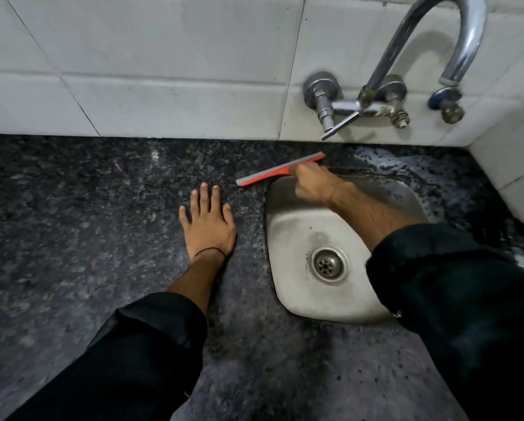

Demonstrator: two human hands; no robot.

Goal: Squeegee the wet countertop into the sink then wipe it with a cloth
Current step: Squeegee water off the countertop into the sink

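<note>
With the right hand [313,183] closed on the orange-handled, grey-bladed squeegee [280,169] at the 11 o'clock rim of the stainless steel sink [297,226], and the left hand [207,221] flat and spread on the dark speckled granite countertop [102,238], keep the blade in full contact and draw toward the basin.

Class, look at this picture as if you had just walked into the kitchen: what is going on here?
A person is clearing water off a dark stone countertop. The right hand grips an orange squeegee, its blade lying at the back left corner of the steel sink. The left hand rests flat on the counter beside the sink. Water still glistens behind the sink, under the tap. No cloth is in view.
</note>
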